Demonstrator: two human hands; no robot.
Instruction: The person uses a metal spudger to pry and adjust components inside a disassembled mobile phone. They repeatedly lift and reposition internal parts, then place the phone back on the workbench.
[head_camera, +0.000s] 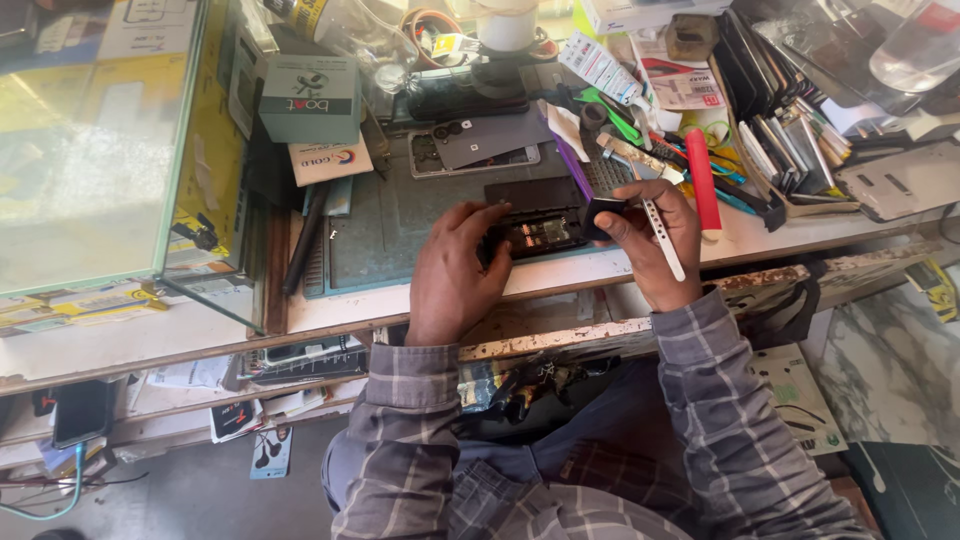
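Observation:
An opened dark phone (538, 228) lies on a grey-green work mat (400, 225) at the bench's front edge, its inner parts showing. My left hand (452, 268) rests on the phone's left end, fingers curled over it. My right hand (650, 240) pinches a small black part (603, 214) at the phone's right end and also holds a thin white tool (664, 238) that slants down across the fingers.
A glass display case (100, 140) stands at the left. Behind the mat lie a grey box (310, 98), a phone back cover (478, 140), a red-handled tool (702, 185), assorted tools and a stand of flat parts (790, 150). A rusty shelf edge (600, 330) runs below the bench.

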